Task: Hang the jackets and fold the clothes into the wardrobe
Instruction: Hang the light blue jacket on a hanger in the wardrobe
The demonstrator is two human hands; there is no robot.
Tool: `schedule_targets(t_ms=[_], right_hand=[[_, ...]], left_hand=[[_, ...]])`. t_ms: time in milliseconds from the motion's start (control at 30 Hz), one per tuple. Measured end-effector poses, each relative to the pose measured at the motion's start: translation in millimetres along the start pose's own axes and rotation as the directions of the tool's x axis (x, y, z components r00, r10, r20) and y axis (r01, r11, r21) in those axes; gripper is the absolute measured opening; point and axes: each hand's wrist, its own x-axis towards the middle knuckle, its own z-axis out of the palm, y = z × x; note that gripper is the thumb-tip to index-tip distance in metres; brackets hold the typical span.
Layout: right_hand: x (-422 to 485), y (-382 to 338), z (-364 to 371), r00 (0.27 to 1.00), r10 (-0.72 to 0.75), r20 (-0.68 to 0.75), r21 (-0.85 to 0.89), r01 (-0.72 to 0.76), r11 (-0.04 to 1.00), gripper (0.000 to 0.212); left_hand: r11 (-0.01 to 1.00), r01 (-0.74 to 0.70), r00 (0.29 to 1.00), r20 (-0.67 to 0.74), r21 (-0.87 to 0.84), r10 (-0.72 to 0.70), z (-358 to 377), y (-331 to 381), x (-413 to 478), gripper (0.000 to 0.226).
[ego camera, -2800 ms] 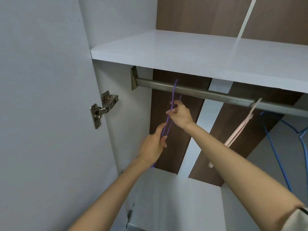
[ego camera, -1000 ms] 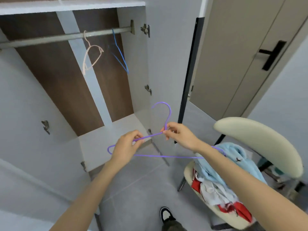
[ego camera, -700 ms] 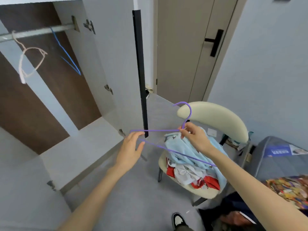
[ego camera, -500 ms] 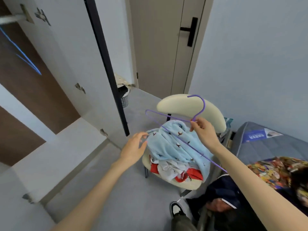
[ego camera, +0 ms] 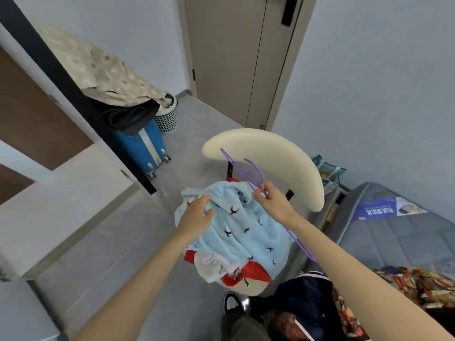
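My right hand (ego camera: 269, 200) pinches the purple hanger (ego camera: 249, 168) at its neck, over the chair (ego camera: 270, 151). My left hand (ego camera: 197, 216) lies on the light blue garment (ego camera: 246, 232), fingers bent over a fold; whether it grips, I cannot tell. The garment tops the clothes pile (ego camera: 253, 274) on the seat. The wardrobe (ego camera: 29, 124) is at left.

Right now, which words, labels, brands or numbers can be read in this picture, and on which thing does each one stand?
Blue label on the grey mattress: white characters in about two lines, too blurred to read; no quote is possible.
Nothing else in the head view carries writing that can be made out.
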Motion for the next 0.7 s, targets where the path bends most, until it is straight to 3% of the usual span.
schedule_targets(t_ms=[267, 500, 567, 633, 667, 700], right_hand=[[71.9, 24.4, 60.4, 0.985, -0.066, 0.161, -0.077, 0.079, 0.994, 0.029], [94.8, 53.1, 106.1, 0.941, 0.168, 0.293, -0.144, -0.130, 0.981, 0.074], [92.0, 59.7, 114.5, 0.924, 0.239, 0.297, -0.275, -0.157, 0.949, 0.062], [87.7, 58.0, 115.0, 0.926, 0.254, 0.278, -0.345, -0.150, 0.926, 0.015], [85.2, 55.1, 111.1, 0.932, 0.233, 0.279, -0.318, -0.139, 0.938, 0.010], [83.1, 52.3, 106.3, 0.934, 0.204, 0.292, -0.286, -0.118, 0.951, 0.022]], left_hand=[[0.989, 0.136, 0.990, 0.022, 0.050, -0.138, 13.9, -35.0, 16.4, 0.048], [0.976, 0.208, 0.976, 0.059, 0.056, -0.211, 29.1, -54.7, 13.0, 0.049], [0.977, 0.207, 0.976, 0.058, 0.046, -0.209, 30.8, -55.4, 11.4, 0.049], [0.980, 0.196, 0.979, 0.051, 0.040, -0.198, 29.8, -54.6, 9.4, 0.048], [0.981, 0.189, 0.981, 0.045, 0.035, -0.190, 28.5, -54.0, 8.1, 0.048], [0.983, 0.180, 0.983, 0.038, 0.024, -0.181, 26.6, -53.1, 6.4, 0.049]])
